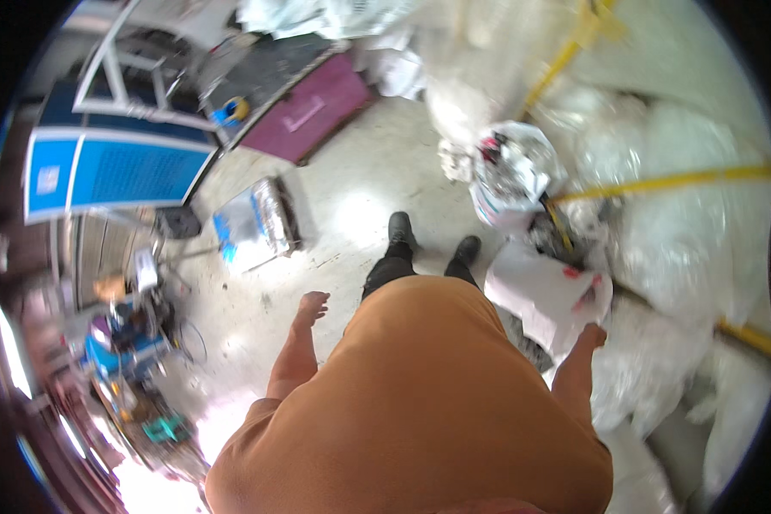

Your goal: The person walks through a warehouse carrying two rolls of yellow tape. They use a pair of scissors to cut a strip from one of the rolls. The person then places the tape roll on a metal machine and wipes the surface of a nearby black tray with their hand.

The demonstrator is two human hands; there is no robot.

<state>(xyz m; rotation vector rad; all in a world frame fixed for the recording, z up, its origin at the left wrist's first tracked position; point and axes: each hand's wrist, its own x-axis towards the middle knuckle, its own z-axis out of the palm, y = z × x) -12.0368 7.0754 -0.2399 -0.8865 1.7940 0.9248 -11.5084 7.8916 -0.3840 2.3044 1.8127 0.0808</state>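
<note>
My left hand (313, 307) hangs at my side above the concrete floor, its fingers loosely apart and nothing in it. On the other side, my right hand (595, 335) is beside a white sack with red marks (540, 291). Its fingers are too small and blurred to make out, and whether it touches the sack is unclear. Farther ahead on the right stands an open white bag (516, 176) stuffed with clear plastic and scraps. A flat bundle wrapped in clear and blue plastic (253, 225) lies on the floor at the left.
Large clear plastic sacks (677, 223) are piled along the right, with yellow bars (660, 182) among them. At the far left are a blue panel (120, 171) and a purple-sided box (313, 111). A cluttered bench (124, 343) and a green stool (165, 428) are on the left.
</note>
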